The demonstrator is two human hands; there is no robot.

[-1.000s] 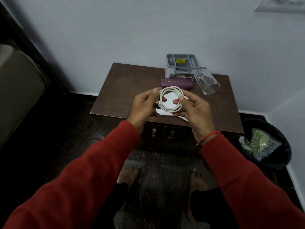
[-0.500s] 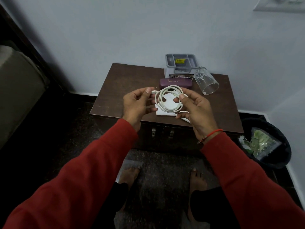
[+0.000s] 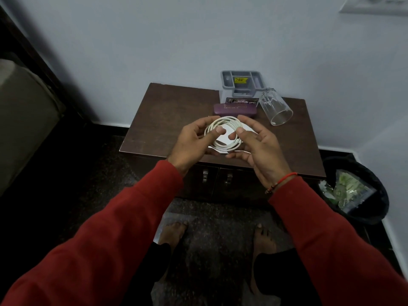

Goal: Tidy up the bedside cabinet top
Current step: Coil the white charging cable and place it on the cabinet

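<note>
Coiling white cable (image 3: 224,133): I am pinching its loops between left hand (image 3: 194,141) and right hand (image 3: 257,143), fingers curled; I am keeping turns even, grip light, above the cabinet top (image 3: 167,120).

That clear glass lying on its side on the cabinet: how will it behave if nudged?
The glass lies on its side, so it will probably roll. It looks thin and clear, likely fragile, and it rests near the cabinet top's right edge.

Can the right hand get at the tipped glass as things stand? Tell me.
Probably not yet: the right hand grips the coiled white cable. Otherwise the way to the glass looks free.
</note>
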